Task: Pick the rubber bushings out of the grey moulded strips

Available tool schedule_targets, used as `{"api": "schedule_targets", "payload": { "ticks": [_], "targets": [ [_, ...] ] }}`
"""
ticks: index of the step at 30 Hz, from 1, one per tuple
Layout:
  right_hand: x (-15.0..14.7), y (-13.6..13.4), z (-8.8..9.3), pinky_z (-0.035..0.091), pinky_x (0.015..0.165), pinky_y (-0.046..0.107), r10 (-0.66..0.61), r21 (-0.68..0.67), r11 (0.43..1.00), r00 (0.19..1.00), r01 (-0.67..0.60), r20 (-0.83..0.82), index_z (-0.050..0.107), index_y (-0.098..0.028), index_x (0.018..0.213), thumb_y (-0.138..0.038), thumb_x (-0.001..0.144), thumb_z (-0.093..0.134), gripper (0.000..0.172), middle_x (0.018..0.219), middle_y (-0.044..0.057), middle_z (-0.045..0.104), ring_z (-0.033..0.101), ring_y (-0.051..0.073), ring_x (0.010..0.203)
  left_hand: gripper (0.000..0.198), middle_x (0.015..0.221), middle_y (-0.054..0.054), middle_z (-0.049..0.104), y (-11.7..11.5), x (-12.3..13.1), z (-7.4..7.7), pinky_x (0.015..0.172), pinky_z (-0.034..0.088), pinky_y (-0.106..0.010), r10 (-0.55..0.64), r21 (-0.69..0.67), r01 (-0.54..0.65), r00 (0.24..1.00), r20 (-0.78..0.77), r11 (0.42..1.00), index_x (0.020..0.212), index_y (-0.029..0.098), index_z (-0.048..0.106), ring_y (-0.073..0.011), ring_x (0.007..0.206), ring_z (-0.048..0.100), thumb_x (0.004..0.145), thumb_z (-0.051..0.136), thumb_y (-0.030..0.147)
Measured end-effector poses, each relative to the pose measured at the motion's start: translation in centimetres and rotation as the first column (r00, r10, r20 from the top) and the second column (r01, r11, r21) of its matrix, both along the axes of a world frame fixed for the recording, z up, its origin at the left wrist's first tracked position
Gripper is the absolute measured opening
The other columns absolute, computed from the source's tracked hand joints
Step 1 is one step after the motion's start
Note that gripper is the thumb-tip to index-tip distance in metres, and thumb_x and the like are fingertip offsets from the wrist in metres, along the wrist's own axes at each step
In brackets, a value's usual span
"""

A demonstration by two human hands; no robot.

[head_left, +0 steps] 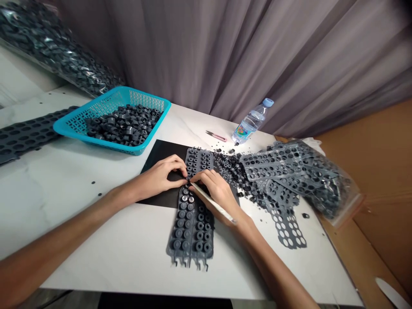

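A dark grey moulded rubber sheet (188, 234) with rows of raised round rings lies lengthwise in front of me, partly on a black mat (161, 161). My left hand (164, 174) reaches in from the left, thumb and fingers pinched together at the sheet's left edge; what lies between the fingertips is too small to make out. My right hand (215, 191) is closed around a slim white pen-like tool (214, 204), its tip close to my left fingertips. Just below the hands, a few rings with bright metallic centres (184, 198) stand out. My hands hide the sheet's middle.
A turquoise basket (96, 139) of black rubber rings stands at the left rear, beside a perforated sheet (28, 131) and a large bag (61, 47). Thread snips (216, 136) and a water bottle (252, 121) are behind. Loose bits, punched sheets (273, 161) and a plastic bag (337, 193) lie right.
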State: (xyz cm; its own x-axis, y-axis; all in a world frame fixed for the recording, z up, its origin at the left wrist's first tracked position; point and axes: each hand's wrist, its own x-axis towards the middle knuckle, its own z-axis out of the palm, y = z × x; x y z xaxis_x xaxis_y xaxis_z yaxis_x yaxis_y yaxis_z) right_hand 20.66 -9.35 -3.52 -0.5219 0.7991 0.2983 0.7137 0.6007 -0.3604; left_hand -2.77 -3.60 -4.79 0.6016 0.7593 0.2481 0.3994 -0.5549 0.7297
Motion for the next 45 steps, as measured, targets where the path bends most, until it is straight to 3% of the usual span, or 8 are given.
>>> {"api": "schedule_targets", "payload": {
  "ticks": [6, 9, 12, 15, 22, 28, 38, 45],
  "targets": [
    [-1.2, 0.2, -1.1, 0.051, 0.086, 0.039, -0.107, 0.199, 0.978, 0.974, 0.067, 0.199, 0.063, -0.02, 0.123, -0.035, 0.111, 0.046, 0.026, 0.113, 0.011, 0.07, 0.063, 0.026, 0.1, 0.016, 0.109, -0.004, 0.066, 0.8, 0.3, -0.8, 0.092, 0.052, -0.038, 0.026, -0.073, -0.024, 0.999, 0.018, 0.997, 0.093, 0.022, 0.074, -0.0229, 0.104, 0.065, 0.086, 0.075, 0.037],
    [-0.7, 0.5, -0.7, 0.052, 0.081, 0.038, -0.322, 0.265, 0.919, 0.943, 0.291, 0.081, 0.058, -0.019, 0.129, -0.035, 0.112, 0.041, 0.029, 0.121, 0.013, 0.066, 0.064, 0.026, 0.1, 0.018, 0.108, -0.004, 0.065, 1.0, 0.2, -0.8, 0.094, 0.051, -0.04, 0.019, -0.083, -0.018, 1.0, 0.001, 0.996, 0.092, 0.022, 0.074, -0.0232, 0.103, 0.065, 0.086, 0.075, 0.04],
    [1.4, 0.6, 0.0, 0.052, 0.078, 0.038, -0.516, 0.24, 0.832, 0.856, 0.5, 0.008, 0.058, -0.02, 0.128, -0.04, 0.112, 0.039, 0.033, 0.118, 0.013, 0.064, 0.065, 0.027, 0.099, 0.021, 0.112, -0.004, 0.064, 1.0, -0.1, -0.7, 0.095, 0.051, -0.04, -0.013, -0.082, 0.013, 1.0, -0.001, 0.997, 0.095, 0.024, 0.073, -0.0233, 0.106, 0.064, 0.088, 0.074, 0.043],
    [3.9, 0.4, 0.4, 0.052, 0.078, 0.04, -0.564, 0.154, 0.82, 0.824, 0.551, 0.054, 0.061, -0.021, 0.125, -0.041, 0.11, 0.04, 0.033, 0.115, 0.012, 0.064, 0.065, 0.029, 0.097, 0.02, 0.113, -0.004, 0.064, 0.9, -0.4, -0.4, 0.096, 0.052, -0.04, -0.022, -0.072, 0.021, 1.0, -0.013, 0.997, 0.096, 0.023, 0.071, -0.0226, 0.106, 0.063, 0.089, 0.073, 0.042],
    [3.1, -0.2, 0.3, 0.052, 0.087, 0.035, -0.248, -0.126, 0.966, 0.95, 0.227, -0.191, 0.063, -0.025, 0.119, -0.038, 0.104, 0.06, 0.02, 0.106, 0.005, 0.068, 0.064, 0.021, 0.092, 0.014, 0.112, -0.002, 0.068, -0.1, 0.1, 0.6, 0.098, 0.051, -0.038, 0.037, -0.14, -0.036, 0.999, 0.004, 0.989, 0.105, 0.025, 0.069, -0.0204, 0.105, 0.065, 0.092, 0.064, 0.029],
    [1.6, -0.6, 0.8, 0.051, 0.09, 0.036, -0.024, -0.125, 0.992, 0.992, 0.008, -0.125, 0.065, -0.024, 0.108, -0.039, 0.104, 0.062, 0.015, 0.106, 0.005, 0.071, 0.059, 0.023, 0.101, 0.013, 0.109, 0.0, 0.067, -1.8, 1.8, 1.0, 0.09, 0.051, -0.039, 0.18, 0.053, -0.174, 0.97, -0.162, 0.983, 0.1, 0.027, 0.072, -0.0221, 0.1, 0.065, 0.09, 0.068, 0.034],
    [1.6, -0.3, 0.3, 0.054, 0.088, 0.038, -0.011, -0.015, 1.0, 1.0, 0.011, -0.028, 0.066, -0.023, 0.111, -0.041, 0.107, 0.055, 0.021, 0.105, 0.007, 0.073, 0.059, 0.024, 0.099, 0.012, 0.109, 0.001, 0.068, -1.8, 1.9, 0.5, 0.082, 0.051, -0.035, 0.205, 0.104, -0.187, 0.959, -0.195, 0.977, 0.099, 0.028, 0.073, -0.0213, 0.099, 0.066, 0.089, 0.07, 0.035],
    [0.3, -0.3, -0.7, 0.052, 0.087, 0.042, -0.096, 0.183, 0.981, 0.976, 0.059, 0.197, 0.067, -0.018, 0.126, -0.034, 0.109, 0.05, 0.029, 0.108, 0.01, 0.072, 0.057, 0.028, 0.099, 0.015, 0.107, 0.0, 0.068, -1.8, 2.2, 0.1, 0.083, 0.05, -0.035, 0.223, 0.079, -0.211, 0.955, -0.197, 0.974, 0.099, 0.027, 0.073, -0.0214, 0.097, 0.066, 0.09, 0.071, 0.04]
  ]
}}
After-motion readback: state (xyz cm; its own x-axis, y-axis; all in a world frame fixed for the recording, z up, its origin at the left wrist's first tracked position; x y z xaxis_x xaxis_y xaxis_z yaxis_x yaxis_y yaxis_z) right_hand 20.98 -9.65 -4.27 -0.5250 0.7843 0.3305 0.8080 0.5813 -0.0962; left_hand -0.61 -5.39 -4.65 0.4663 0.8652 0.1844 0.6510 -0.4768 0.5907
